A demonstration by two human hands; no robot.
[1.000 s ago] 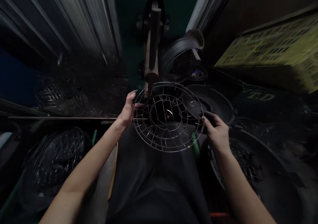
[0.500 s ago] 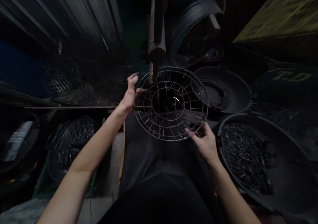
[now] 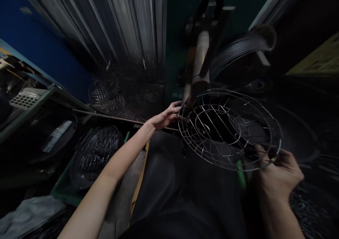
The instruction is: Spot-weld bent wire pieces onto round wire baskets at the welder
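- Now the round wire guard (image 3: 227,129) sits right of centre, held flat over the person's dark lap (image 3: 169,186); half a second ago it was in the middle of the view, so the view has swung leftward.
- Left hand (image 3: 165,117): fingers pinch the guard's far-left rim, much as before, with the forearm stretched out from the near left.
- Right hand (image 3: 278,177): fingers curl up around the guard's near-right rim, gripping the outer wire. Earlier this hand held the near edge closer to the middle; it has slid round to the right.
- The guard is tilted, its right side nearer the camera; its far-left edge lies just under the tip of a brown upright machine arm (image 3: 200,55), where it also sat earlier.
- A coil of wire (image 3: 238,51) on a spool stands to the right of that arm, behind the guard.
- More of the left side shows than before: a blue wall (image 3: 39,44), ribbed metal sheeting (image 3: 106,23), and a heap of finished wire guards (image 3: 111,94) on the far-left shelf.
- A green crate (image 3: 63,189) filled with wire rings (image 3: 95,150) is at the near left, below the left forearm.
- The dark tub of small wire pieces (image 3: 312,203), plain a moment ago, is now mostly cut off at the near right.
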